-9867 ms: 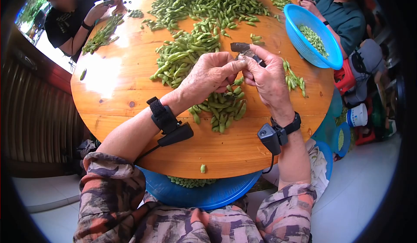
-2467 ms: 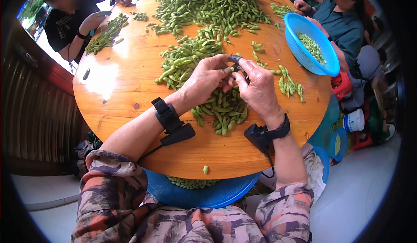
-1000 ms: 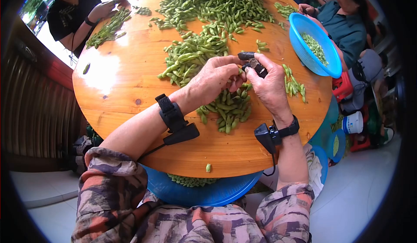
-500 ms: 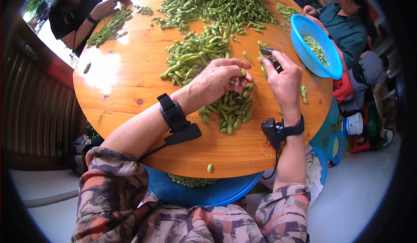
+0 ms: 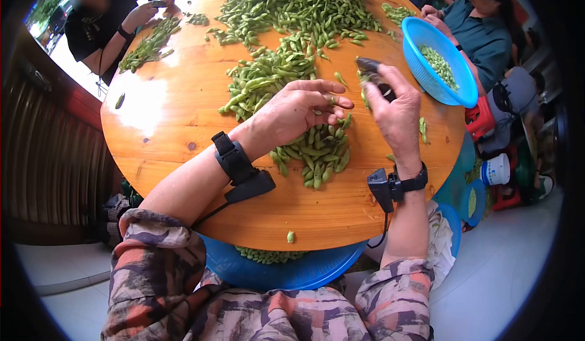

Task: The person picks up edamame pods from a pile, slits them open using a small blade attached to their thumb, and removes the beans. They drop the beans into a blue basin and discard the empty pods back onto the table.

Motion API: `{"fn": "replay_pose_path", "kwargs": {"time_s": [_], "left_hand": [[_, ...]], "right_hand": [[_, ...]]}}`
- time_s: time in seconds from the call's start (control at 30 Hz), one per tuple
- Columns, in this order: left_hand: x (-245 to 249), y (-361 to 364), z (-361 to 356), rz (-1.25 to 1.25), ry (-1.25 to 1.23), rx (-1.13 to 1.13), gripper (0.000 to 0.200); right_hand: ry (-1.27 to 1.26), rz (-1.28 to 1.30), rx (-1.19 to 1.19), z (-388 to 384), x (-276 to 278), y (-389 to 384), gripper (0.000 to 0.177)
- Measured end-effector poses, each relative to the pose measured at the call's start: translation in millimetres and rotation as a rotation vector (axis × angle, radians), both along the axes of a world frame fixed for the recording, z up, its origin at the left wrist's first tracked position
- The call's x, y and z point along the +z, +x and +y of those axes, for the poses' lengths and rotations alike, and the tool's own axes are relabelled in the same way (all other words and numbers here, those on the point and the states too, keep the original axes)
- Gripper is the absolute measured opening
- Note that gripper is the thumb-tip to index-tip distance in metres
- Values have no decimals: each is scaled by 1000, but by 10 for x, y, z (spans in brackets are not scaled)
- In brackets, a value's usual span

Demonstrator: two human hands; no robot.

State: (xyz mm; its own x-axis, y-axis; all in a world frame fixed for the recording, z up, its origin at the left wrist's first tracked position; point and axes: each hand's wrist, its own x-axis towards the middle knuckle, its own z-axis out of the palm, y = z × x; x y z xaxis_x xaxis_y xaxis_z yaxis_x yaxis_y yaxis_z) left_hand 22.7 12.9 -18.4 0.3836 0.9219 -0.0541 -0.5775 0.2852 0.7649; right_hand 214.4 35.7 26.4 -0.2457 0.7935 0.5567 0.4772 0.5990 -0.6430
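Soybean pods (image 5: 317, 152) lie in a small pile on the round wooden table (image 5: 183, 127), directly beneath and just nearer than the left hand (image 5: 292, 110). That hand hovers palm down, its fingers loosely extended and slightly spread. A single pod (image 5: 332, 101) shows between its fingertips and touches them; whether it is pinched cannot be told. The right hand (image 5: 397, 108) stands just right of the left hand and apart from it. It is closed around a dark tool (image 5: 370, 71), whose tip projects beyond the fingers. The tool's blades are too small to make out.

A larger loose pile (image 5: 265, 79) lies just beyond the left hand, and the main heap (image 5: 292, 3) lies well beyond both hands. A blue basket (image 5: 426, 33) holding pods sits to the right of the right hand, at the table edge. A black strap with a small device is worn on each wrist (image 5: 230, 158). A white tub (image 5: 496, 170) on the floor, right of the right wrist, carries print too small to read. Other people's hands (image 5: 143, 15) work far beyond the left hand.
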Motion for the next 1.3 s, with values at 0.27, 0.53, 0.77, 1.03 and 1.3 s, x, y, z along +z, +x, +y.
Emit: {"fn": "replay_pose_path", "kwargs": {"time_s": [0.27,0.53,0.77,1.03,1.3], "left_hand": [[42,38,-2,-178,-109,-95,59],[45,42,5,-235,-89,-177,68],[436,240,-510,170,324,-859,53],[267,246,-1016,410,655,-1099,38],[293,245,-263,1325,979,108,11]], "right_hand": [[179,-198,-206,261,-202,197,16],[116,-159,-182,268,-205,183,16],[187,-257,-209,310,-297,181,15],[97,-288,-154,272,-271,169,14],[151,-258,-197,295,-313,167,19]]}}
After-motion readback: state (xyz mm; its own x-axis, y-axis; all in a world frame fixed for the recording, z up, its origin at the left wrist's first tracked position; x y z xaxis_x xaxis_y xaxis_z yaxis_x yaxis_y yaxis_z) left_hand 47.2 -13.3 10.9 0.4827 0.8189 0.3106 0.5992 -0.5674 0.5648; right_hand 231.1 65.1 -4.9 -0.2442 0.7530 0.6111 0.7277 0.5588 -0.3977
